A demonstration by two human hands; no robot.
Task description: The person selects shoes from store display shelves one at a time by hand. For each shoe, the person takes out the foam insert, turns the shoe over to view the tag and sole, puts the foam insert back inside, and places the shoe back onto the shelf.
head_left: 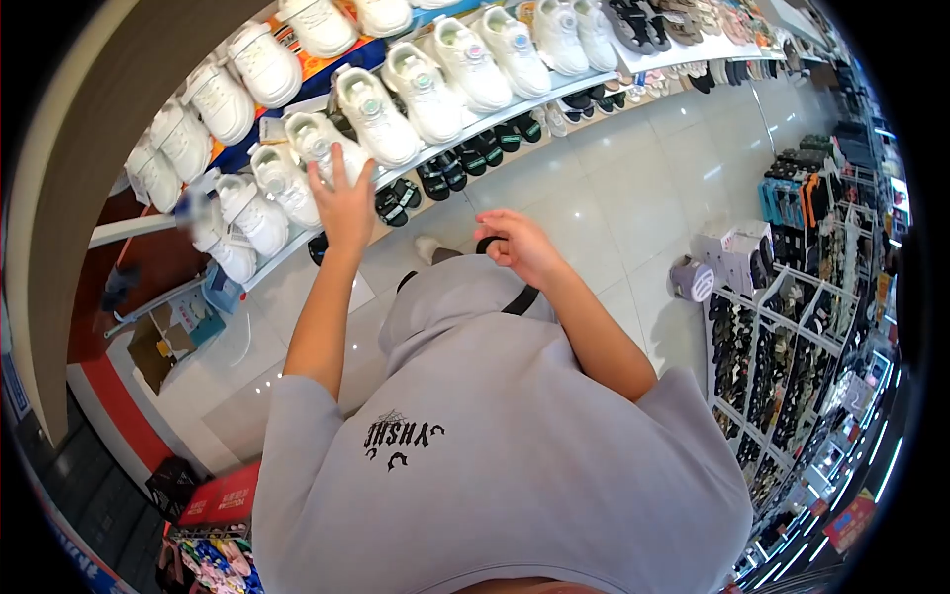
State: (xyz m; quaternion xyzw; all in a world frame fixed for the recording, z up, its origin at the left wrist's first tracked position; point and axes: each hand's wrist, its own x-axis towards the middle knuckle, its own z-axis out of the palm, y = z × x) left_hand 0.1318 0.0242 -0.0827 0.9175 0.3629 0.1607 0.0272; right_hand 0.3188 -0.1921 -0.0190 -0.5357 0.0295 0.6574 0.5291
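My left hand [346,208] reaches up to the shelf with its fingers spread. Its fingertips lie at the front of a white sneaker [315,137] in the lower row and appear to touch it. White sneakers stand on both sides, among them one with a round tag [374,114] on its tongue. In front of my body, my right hand [520,249] has its fingers curled. A black strap [521,299] runs along my grey clothing towards this hand, and a black loop shows at the fingers. Part of the strap is hidden behind the hand.
Below the white shelf edge [495,119] sit black sandals [435,178]. An open cardboard box [158,346] stands on the floor at left. Racks of small goods [772,356] fill the right side, with a white box [732,252] and a round purple-grey container [691,279] beside them.
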